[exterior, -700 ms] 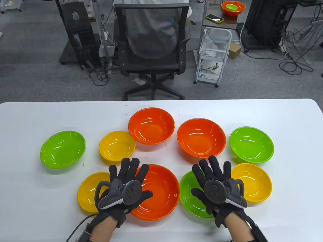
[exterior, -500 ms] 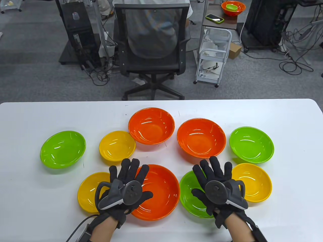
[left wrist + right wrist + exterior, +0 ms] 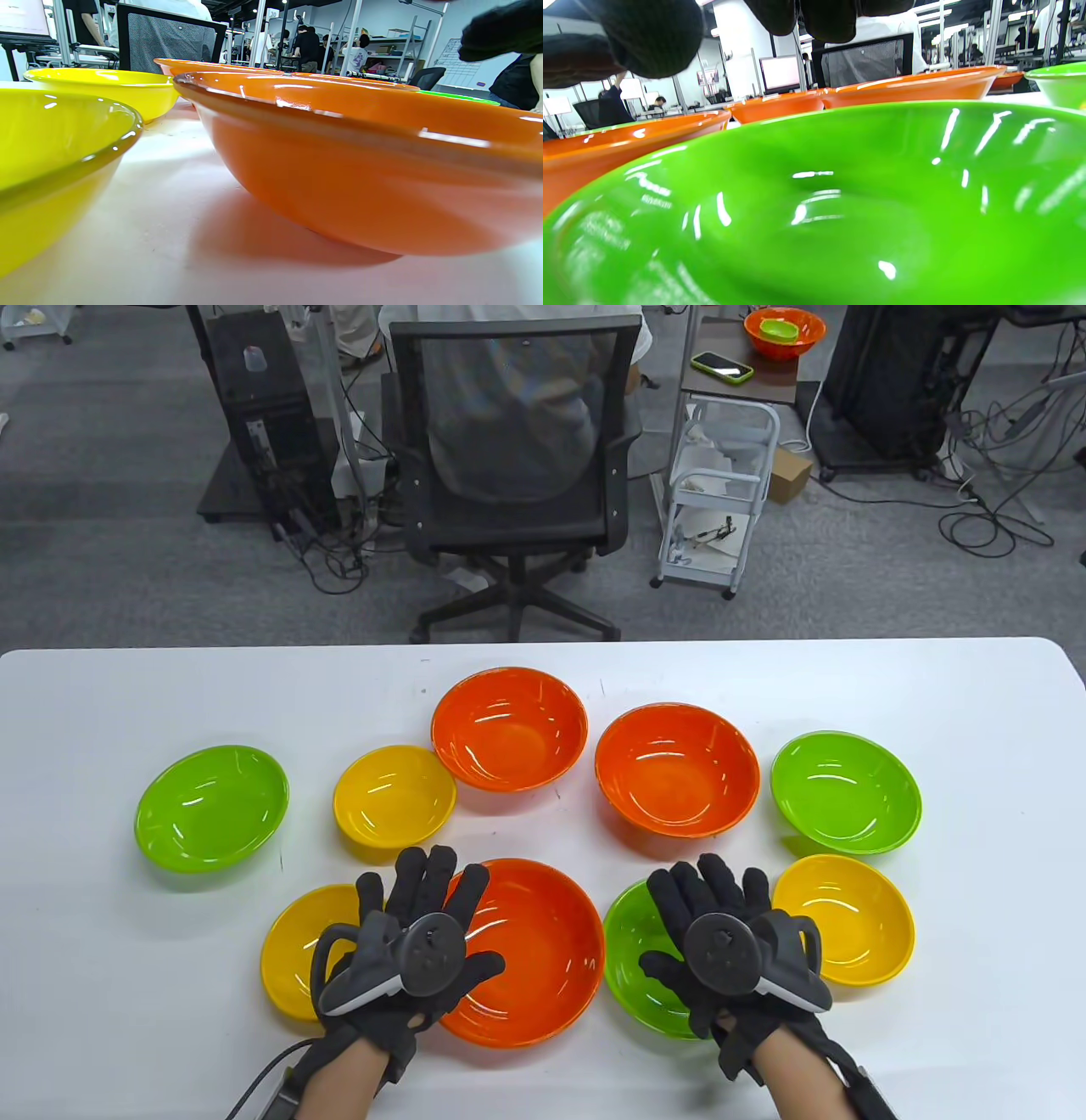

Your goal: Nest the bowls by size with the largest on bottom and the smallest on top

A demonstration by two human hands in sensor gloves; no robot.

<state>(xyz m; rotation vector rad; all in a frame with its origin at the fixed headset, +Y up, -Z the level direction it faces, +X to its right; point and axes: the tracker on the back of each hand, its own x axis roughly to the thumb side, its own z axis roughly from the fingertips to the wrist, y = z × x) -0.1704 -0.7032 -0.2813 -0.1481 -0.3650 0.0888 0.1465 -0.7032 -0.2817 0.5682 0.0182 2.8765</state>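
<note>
Several bowls sit apart on the white table. Three are orange: front centre, back centre, back right. Three are green: far left, far right, front. Three are yellow: back left, front left, front right. My left hand hovers flat with fingers spread, over the gap between the front-left yellow bowl and the front orange bowl. My right hand hovers flat and open over the front green bowl. Neither hand holds anything.
A black office chair stands beyond the table's far edge. A white cart stands to its right, with a side table holding a phone and a small nested orange and green bowl set.
Both hands have drawn back slightly toward the table's near edge; the left hand also shifted a little left. The bowls have not moved.
</note>
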